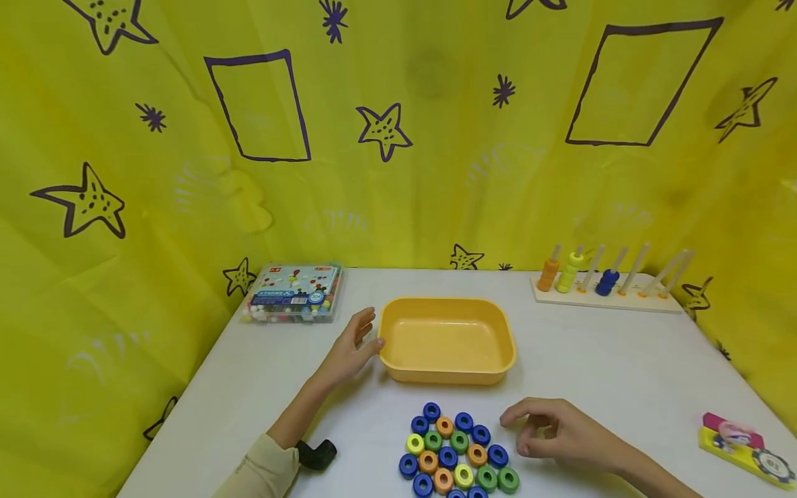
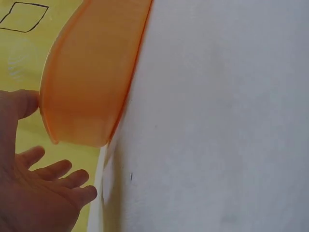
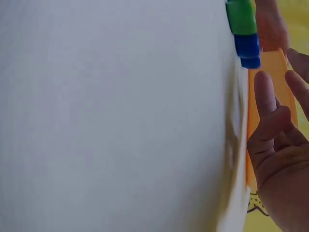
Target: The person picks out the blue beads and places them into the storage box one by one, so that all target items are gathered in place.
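Note:
A yellow-orange plastic tub stands on the white table. My left hand is at its left end, thumb touching the rim and the other fingers spread loosely beside it. In the left wrist view the thumb lies against the edge of the tub. Closer to me lies a cluster of ring-shaped beads in blue, orange, green and yellow. My right hand hovers just right of the beads, fingers loosely bent and holding nothing. Green and blue beads show past its fingertips in the right wrist view.
A wooden peg board at the back right carries orange, yellow and blue beads on some pegs. At the back left sits a clear box of small coloured pieces. A pink-and-yellow item lies at the right edge. A patterned yellow curtain hangs behind.

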A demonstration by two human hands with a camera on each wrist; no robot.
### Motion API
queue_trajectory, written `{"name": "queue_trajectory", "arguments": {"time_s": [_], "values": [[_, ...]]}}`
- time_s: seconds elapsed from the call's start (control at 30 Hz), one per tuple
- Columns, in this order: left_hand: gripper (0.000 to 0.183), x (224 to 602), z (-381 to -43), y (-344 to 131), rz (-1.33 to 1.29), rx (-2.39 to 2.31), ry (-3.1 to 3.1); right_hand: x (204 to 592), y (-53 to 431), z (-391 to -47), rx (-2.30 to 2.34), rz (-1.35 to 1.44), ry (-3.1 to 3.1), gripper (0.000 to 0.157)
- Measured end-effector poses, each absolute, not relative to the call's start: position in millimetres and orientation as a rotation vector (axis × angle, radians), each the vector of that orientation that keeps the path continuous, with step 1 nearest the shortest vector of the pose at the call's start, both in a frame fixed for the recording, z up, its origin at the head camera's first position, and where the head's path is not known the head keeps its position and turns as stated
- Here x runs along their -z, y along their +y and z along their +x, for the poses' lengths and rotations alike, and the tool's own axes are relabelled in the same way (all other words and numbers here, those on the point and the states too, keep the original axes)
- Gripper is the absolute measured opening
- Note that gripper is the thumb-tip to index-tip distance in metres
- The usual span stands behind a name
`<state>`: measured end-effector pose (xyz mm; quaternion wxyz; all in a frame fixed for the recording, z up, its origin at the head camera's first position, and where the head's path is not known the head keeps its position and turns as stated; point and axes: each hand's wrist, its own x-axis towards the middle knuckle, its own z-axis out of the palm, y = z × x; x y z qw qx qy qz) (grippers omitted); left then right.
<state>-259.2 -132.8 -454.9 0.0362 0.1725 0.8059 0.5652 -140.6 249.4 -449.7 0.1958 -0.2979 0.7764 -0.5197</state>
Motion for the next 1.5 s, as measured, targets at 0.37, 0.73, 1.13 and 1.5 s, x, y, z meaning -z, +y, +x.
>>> {"name": "queue_trajectory", "arguments": {"time_s": [0.37, 0.73, 1.13, 1.5], "values": [[0.048, 428.8, -243.7, -128.6, 0.657, -1.724, 2.369, 460.6, 236.5, -144.2, 1.369, -0.825, 2.135, 0.021], [0.046, 462.4, -260.7, -130.5, 0.624, -1.702, 2.442, 460.8, 231.9, -145.2, 1.353, -0.840, 2.077, 0.020], [0.048, 433.6, -243.9, -126.6, 0.656, -1.702, 2.398, 449.5, 236.7, -149.0, 1.317, -0.848, 2.192, 0.019], [0.048, 434.8, -242.6, -127.5, 0.641, -1.760, 2.356, 373.9, 180.9, -209.6, 1.406, -1.026, 2.456, 0.020]]}}
